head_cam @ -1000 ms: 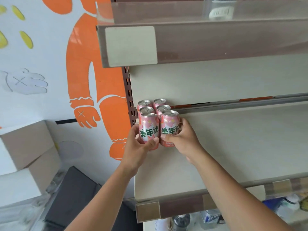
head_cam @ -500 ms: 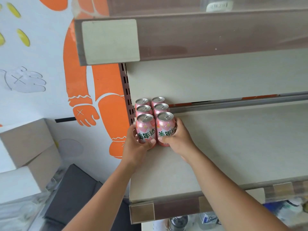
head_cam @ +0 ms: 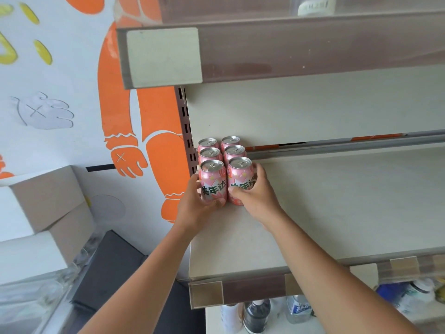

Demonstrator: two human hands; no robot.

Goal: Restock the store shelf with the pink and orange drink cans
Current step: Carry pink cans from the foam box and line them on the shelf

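The white wall with an orange cartoon figure (head_cam: 159,121) fills the left part of the view, and pale cardboard boxes (head_cam: 48,201) stand below it. The middle shelf (head_cam: 337,213) is a wide pale board, mostly bare, under the brown front edge of the upper shelf (head_cam: 313,49). On the shelf below, near the bottom edge of the view, some bottles (head_cam: 255,317) are visible.

The pink cans are all in the far left corner of the middle shelf, in two columns and three rows. Four cans at the back (head_cam: 234,150) stand upright next to the perforated side post. In front of them are the front-left can (head_cam: 213,182) and the front-right can (head_cam: 240,177), also upright and touching each other.

The left grip (head_cam: 195,208) holds the front-left can, with the thumb across its lower near side. The right grip (head_cam: 257,198) is curled around the front-right can from the right.

Compared with a second ago, the front pair seems pushed a little farther in and now looks tight against the row behind. Both grips hold as before. I judge that this pair is almost placed and only the release is left. No orange cans are in view, so most of the restocking is probably not done yet.
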